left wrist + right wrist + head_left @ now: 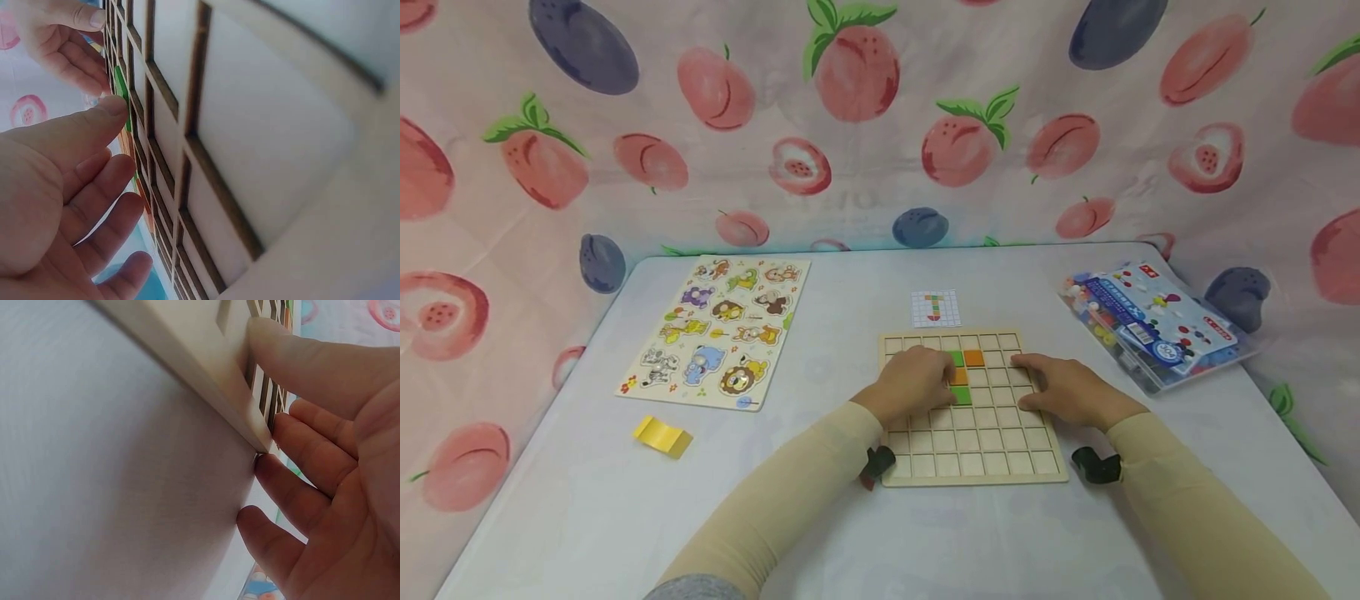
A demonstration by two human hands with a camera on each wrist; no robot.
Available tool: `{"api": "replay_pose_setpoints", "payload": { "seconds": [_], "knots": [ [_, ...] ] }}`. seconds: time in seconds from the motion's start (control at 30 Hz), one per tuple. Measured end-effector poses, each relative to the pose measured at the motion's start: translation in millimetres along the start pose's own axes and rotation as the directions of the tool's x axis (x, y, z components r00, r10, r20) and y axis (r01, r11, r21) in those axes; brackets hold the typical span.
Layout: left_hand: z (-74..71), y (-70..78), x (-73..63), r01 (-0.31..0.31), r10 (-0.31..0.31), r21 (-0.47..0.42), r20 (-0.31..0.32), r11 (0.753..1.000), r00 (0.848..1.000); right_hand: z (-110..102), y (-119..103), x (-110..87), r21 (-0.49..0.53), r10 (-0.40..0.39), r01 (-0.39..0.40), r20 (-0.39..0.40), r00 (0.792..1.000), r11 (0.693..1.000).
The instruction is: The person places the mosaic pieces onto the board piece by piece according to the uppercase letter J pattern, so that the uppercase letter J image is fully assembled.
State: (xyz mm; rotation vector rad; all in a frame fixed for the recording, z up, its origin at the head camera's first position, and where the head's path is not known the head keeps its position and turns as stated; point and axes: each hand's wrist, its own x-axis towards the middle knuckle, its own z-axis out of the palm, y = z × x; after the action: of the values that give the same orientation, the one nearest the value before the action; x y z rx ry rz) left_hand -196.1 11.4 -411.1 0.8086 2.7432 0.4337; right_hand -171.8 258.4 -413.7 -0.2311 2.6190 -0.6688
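Note:
A wooden grid board (973, 481) lies flat on the table, with a few coloured square tiles set in its upper middle cells. A lower green tile (961, 396), an orange tile (959, 377) and an upper green tile (957, 358) form a column; another orange tile (973, 358) sits to the right of the top one. Over the board's left half, my left hand (913, 385) has its thumb tip at the lower green tile, the other fingers loosely bent near the column. My right hand (1071, 390) rests at the board's right edge, thumb on the grid and fingers spread along the rim.
Behind the board lies a small pattern card (946, 318). An animal puzzle board (715, 333) is at the left, with a bent yellow piece (661, 435) in front of it. A clear plastic box (1157, 325) of coloured pieces stands at the right. A fruit-print cloth (865, 167) hangs behind.

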Motion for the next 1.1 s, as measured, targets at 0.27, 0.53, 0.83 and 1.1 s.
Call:
{"api": "replay_pose_setpoints", "payload": {
  "seconds": [0.27, 0.53, 0.83, 1.1],
  "knots": [
    [-5.6, -3.1, -2.1, 0.018, -0.018, -0.004, -0.007, 1.0, 1.0, -0.6, -0.1, -0.7, 0.003, -0.002, 0.002, -0.001, 1.0, 1.0],
    [-12.5, -7.5, -11.1, 0.049, -0.048, 0.032, -0.021, 0.998, 0.999, -0.8, 0.8, -0.5, 0.006, -0.009, 0.009, 0.004, 1.0, 1.0],
    [-19.3, -17.9, -27.5, 0.086, -0.086, -0.009, -0.035, 0.996, 0.996, -0.3, 1.3, -0.2, -0.005, -0.024, 0.024, -0.003, 1.0, 1.0],
    [-18.4, -31.5, -45.4, 0.098, -0.101, -0.056, -0.059, 0.994, 0.993, 0.3, 2.8, -0.2, -0.001, -0.031, 0.031, -0.006, 1.0, 1.0]
  ]
}}
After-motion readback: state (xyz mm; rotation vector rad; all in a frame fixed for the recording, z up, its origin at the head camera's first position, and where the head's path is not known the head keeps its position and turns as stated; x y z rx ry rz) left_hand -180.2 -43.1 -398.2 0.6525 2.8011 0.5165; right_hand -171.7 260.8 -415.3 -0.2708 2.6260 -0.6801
